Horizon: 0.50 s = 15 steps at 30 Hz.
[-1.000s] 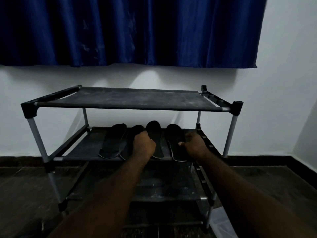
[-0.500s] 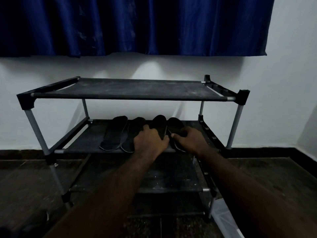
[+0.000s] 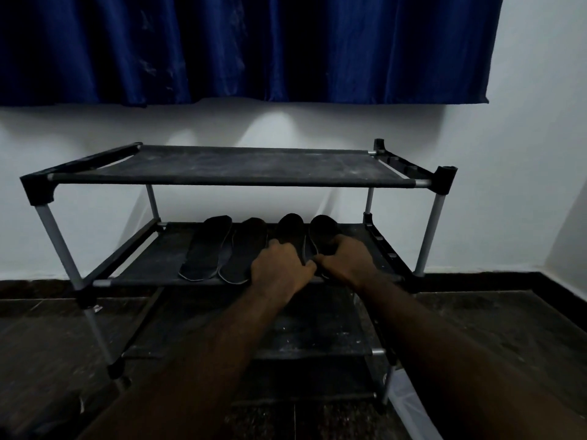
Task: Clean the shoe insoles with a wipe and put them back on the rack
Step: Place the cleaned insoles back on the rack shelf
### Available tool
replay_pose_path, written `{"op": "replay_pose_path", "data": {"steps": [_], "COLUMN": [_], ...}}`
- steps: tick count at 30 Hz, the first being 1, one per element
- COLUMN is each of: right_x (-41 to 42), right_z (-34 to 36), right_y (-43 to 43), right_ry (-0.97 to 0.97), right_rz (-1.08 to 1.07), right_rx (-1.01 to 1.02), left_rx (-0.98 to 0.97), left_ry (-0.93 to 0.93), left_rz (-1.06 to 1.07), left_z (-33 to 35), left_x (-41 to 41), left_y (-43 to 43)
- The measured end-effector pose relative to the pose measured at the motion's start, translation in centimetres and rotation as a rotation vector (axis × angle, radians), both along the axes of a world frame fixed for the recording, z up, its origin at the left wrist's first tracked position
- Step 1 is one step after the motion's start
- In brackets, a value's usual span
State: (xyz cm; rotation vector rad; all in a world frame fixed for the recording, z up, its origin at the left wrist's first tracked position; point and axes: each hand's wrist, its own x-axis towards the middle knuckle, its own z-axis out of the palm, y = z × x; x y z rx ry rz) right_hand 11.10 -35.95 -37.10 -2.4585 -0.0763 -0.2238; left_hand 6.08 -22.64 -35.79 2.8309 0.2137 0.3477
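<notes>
A person reaches both bare arms into a black rack (image 3: 222, 180) standing against a white wall (image 3: 508, 154) under a blue curtain (image 3: 222, 46). Four dark insoles lie side by side, toes to the wall, on the rack's middle shelf (image 3: 149, 265). The left hand (image 3: 279, 268), knuckles up, curls its fingers over the near end of the third insole (image 3: 290, 230). The right hand (image 3: 344, 260) grips the fourth insole (image 3: 322, 228), nearest the rack's right side, thumb pointing at the left hand. The first insole (image 3: 206, 249) and second insole (image 3: 244, 249) lie untouched toward the rack's left. The rack stands on a dark floor (image 3: 38, 338).
</notes>
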Motion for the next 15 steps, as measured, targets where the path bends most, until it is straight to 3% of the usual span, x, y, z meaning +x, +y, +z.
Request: {"op": "replay_pose_path", "data": {"steps": [15], "right_x": [-0.74], "right_z": [-0.21], "right_y": [0.08], "right_ry": [-0.008], "right_rz": [-0.028], "right_rx": [-0.008], "left_rx": [-0.025], "left_ry": [-0.002], "left_rz": [-0.070], "left_z": [-0.49], "left_x": [-0.81], "left_y": [0.41]}}
